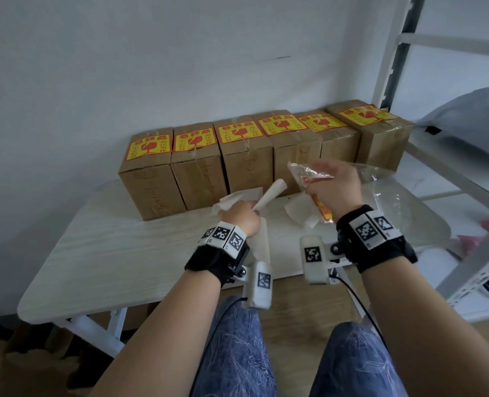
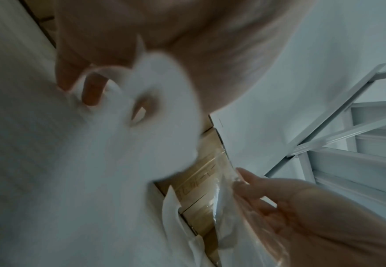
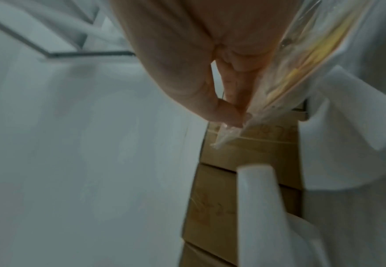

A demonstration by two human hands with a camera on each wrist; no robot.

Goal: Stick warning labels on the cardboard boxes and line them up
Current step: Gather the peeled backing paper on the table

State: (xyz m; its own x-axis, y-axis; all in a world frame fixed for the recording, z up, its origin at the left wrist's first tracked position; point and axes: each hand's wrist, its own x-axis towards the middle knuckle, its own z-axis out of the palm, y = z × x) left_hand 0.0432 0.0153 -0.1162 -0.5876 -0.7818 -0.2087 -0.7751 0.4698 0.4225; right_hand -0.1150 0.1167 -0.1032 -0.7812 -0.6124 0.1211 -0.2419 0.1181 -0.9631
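Both forearms reach out from the bottom of the head view, each strapped with a black wrist band carrying checkered markers. Beyond them stretches the pale wood-grain surface point(image 1: 100, 253), and along its far edge 6 cardboard boxes point(image 1: 249, 164) stand side by side in 1 row against the wall, touching one another. Each box top carries a yellow and red warning label point(image 1: 239, 132). To the right stands a white metal shelf point(image 1: 449, 179) with a grey bag point(image 1: 472, 121) on it.

White backing sheets point(image 1: 237, 200) lie loose on the surface in front of the boxes, some under the left hand. A clear plastic bag point(image 1: 305, 173) with yellow and red labels inside hangs from the right hand point(image 1: 333, 187), whose grip is a pinch: thumb and fingers pressed together on the bag's upper edge. The left hand point(image 1: 242, 217) has its grip curled round a rolled white paper point(image 1: 269, 194), which juts up and to the right toward the bag. The left wrist view is blurred, showing only white paper against the fingers.
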